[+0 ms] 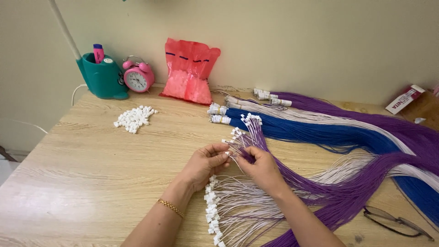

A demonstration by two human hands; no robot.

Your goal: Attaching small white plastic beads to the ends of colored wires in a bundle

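My left hand (205,164) and my right hand (261,167) meet at the table's middle, both pinching thin purple wires (256,137) tipped with small white connectors. The fingertips of both hands touch at the wire ends. Below my hands lies a fan of white wires (238,206) with a row of white connectors (211,208) along its left edge. A gold bracelet sits on my left wrist.
A pile of loose white connectors (134,118) lies at the left. Long bundles of blue (320,132), white and purple wires (388,123) cover the right side. Teal lamp base (103,77), pink alarm clock (137,75) and red plastic bag (190,71) stand by the wall. Glasses (395,222) lie at the lower right.
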